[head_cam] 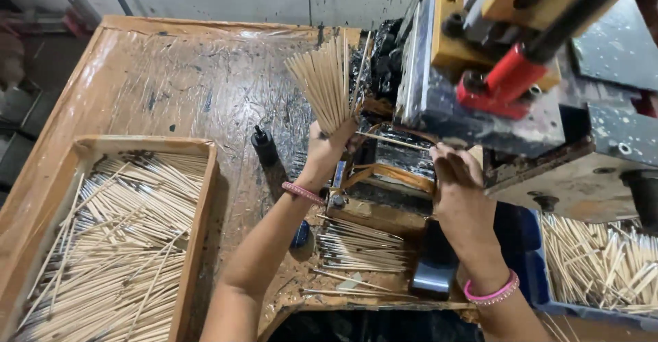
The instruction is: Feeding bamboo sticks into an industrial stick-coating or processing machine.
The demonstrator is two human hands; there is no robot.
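Note:
My left hand (327, 147) is raised over the table and grips a fanned bundle of thin bamboo sticks (325, 81) that points up and away from me. My right hand (458, 181) rests flat at the mouth of a grimy machine (480, 88), its fingertips on a single stick (394, 140) that lies between the two hands. Below the hands, a small pile of sticks (360, 245) lies on the machine's wooden ledge.
A wooden tray (195, 246) full of loose sticks fills the lower left. A blue bin (531, 273) with more sticks is at the lower right. A small black bottle (264, 146) stands on the plastic-covered wooden table (171, 75). Black paste coats the machine's left side (384, 57).

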